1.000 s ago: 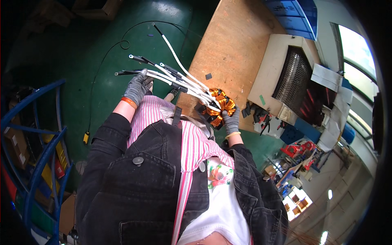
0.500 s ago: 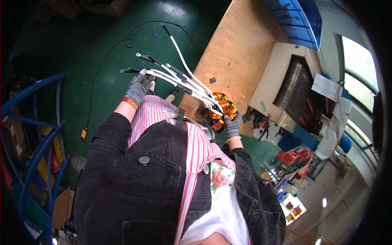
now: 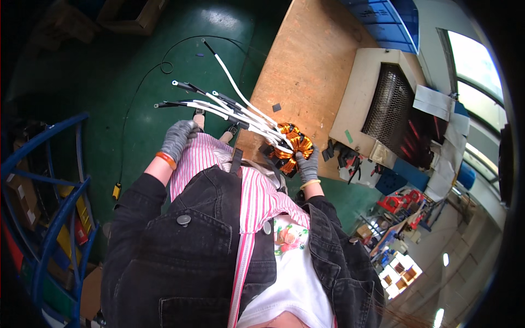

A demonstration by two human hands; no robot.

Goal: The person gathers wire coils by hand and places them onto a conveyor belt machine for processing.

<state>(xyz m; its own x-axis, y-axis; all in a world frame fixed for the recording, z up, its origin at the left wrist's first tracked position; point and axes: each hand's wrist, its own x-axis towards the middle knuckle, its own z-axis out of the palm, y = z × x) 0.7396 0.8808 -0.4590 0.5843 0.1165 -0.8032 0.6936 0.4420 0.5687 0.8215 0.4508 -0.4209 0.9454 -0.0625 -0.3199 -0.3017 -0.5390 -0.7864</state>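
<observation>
A cluster of copper-wound toroidal coils (image 3: 294,146) sits at the near edge of the wooden bench. My right hand (image 3: 308,164), in a grey glove, grips its near right side. From the coils a bundle of white-sleeved leads (image 3: 257,123) fans out leftward past the bench edge, with black sleeves and terminals at the ends. My left hand (image 3: 179,139), also gloved, is closed just below the lead ends and apart from them. Its curled fingers hide whatever may be inside.
The wooden bench (image 3: 306,60) carries a small black square (image 3: 276,107) and a beige box with a mesh panel (image 3: 388,104). Black pieces and hand tools (image 3: 350,161) lie to the right. A blue metal rack (image 3: 46,240) stands left; a black cable (image 3: 128,98) runs across the green floor.
My left hand has come off the lead ends and dropped slightly toward me, its fingers curling closed. The right hand stays on the coils. The whole view has shifted a little.
</observation>
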